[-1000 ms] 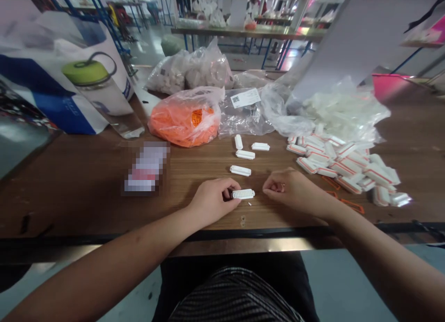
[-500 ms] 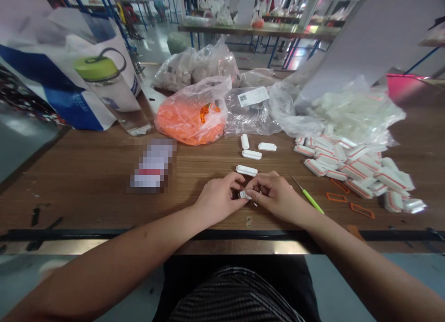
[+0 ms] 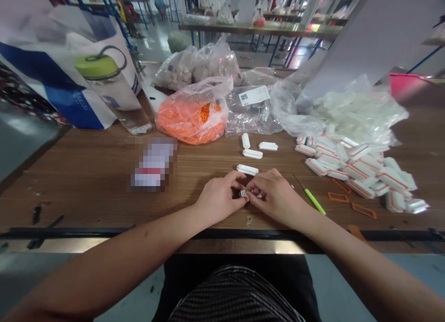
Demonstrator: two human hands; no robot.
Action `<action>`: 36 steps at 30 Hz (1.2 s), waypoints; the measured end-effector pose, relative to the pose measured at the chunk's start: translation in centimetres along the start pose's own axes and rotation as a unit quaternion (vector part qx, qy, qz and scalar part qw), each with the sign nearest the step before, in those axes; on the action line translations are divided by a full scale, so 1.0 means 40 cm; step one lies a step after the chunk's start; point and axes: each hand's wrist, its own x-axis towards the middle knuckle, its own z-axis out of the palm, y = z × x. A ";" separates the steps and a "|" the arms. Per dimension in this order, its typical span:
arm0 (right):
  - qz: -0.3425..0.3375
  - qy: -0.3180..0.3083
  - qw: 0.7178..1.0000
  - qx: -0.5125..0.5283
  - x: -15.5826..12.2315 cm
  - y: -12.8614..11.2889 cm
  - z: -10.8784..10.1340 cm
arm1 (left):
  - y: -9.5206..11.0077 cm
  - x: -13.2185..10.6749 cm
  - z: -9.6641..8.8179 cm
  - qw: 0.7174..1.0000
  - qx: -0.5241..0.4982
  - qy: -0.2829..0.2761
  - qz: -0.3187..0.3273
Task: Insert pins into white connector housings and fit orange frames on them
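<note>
Near the front of the table, my left hand (image 3: 218,195) pinches a small white plastic piece (image 3: 242,193) between thumb and fingers. My right hand (image 3: 278,196) meets it from the right, its thumb and index fingertip closed at the same piece. The fingers hide most of that part. Just beyond the fingertips lies a white oblong plastic part (image 3: 247,169), with several similar white parts (image 3: 252,153) farther back. To the right of my right hand rests a thin pick with a green handle (image 3: 314,202).
Orange frame-shaped rings (image 3: 363,210) lie beside a heap of white parts with orange edging (image 3: 365,170). Behind are a bag of orange pieces (image 3: 191,122), other clear bags (image 3: 255,115) and a green-lidded bottle (image 3: 114,99). A blurred-out flat object (image 3: 153,164) lies left.
My right fingertips have shifted slightly left and closed in on the white piece. A tiny white bit now shows to the right of my right hand. The left hand has barely moved.
</note>
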 end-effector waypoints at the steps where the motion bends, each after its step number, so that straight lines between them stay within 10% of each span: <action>1: 0.000 0.000 1.000 0.000 0.001 0.000 0.000 | 0.001 0.000 0.000 1.000 0.000 -0.001 -0.002; 22: -0.077 -0.003 0.989 -0.125 -0.034 -0.013 -0.027 | 0.000 0.003 0.004 1.000 -0.015 0.005 -0.014; 28: -0.009 0.026 0.999 -0.018 -0.085 0.010 -0.050 | 0.014 -0.001 -0.004 1.000 -0.006 0.006 -0.012; 36: -0.008 -0.009 0.990 -0.140 -0.099 -0.002 0.004 | 0.012 -0.003 -0.006 1.000 0.023 0.011 0.014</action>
